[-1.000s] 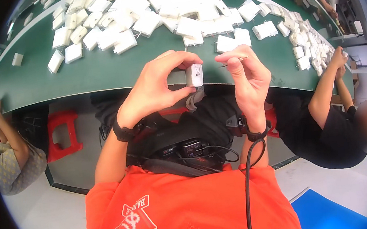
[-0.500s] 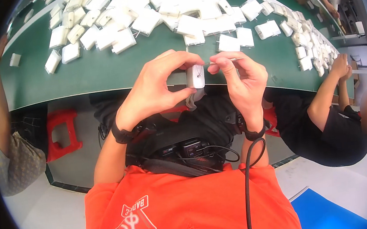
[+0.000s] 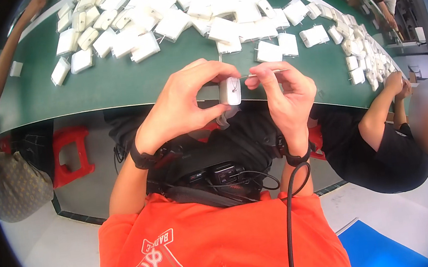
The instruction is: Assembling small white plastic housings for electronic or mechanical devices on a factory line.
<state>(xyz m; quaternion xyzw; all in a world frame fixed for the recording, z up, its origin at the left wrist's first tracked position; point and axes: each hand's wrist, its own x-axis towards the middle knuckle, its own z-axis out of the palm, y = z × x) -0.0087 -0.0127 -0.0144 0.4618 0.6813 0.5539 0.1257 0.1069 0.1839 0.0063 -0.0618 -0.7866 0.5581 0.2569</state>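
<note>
My left hand [image 3: 181, 95] grips a small white power adapter case [image 3: 232, 91] between thumb and fingers, just over the table's near edge. On the end of the case turned toward me, a thin dark wire or mark shows. In my right hand [image 3: 289, 94], pinched between thumb and fingers, is a thin metal tool [image 3: 245, 76]. Its tip points left toward the top of the case; whether they touch cannot be made out. Beyond my hands, a large heap of similar white cases [image 3: 160, 22], some with metal prongs, lies on the green table [image 3: 115, 86].
More white cases [image 3: 365, 55] run along the table at the right. One lone case [image 3: 16, 69] lies at the far left. Co-workers sit on both sides, a bare arm [image 3: 4, 72] at left and hands [image 3: 399, 84] at right. A black cable [image 3: 289, 219] hangs by my right forearm.
Both hands have shifted slightly right with the case and tool, the right one a little more. The co-worker's arm at left reaches farther up over the table; the one at right has leaned slightly.
</note>
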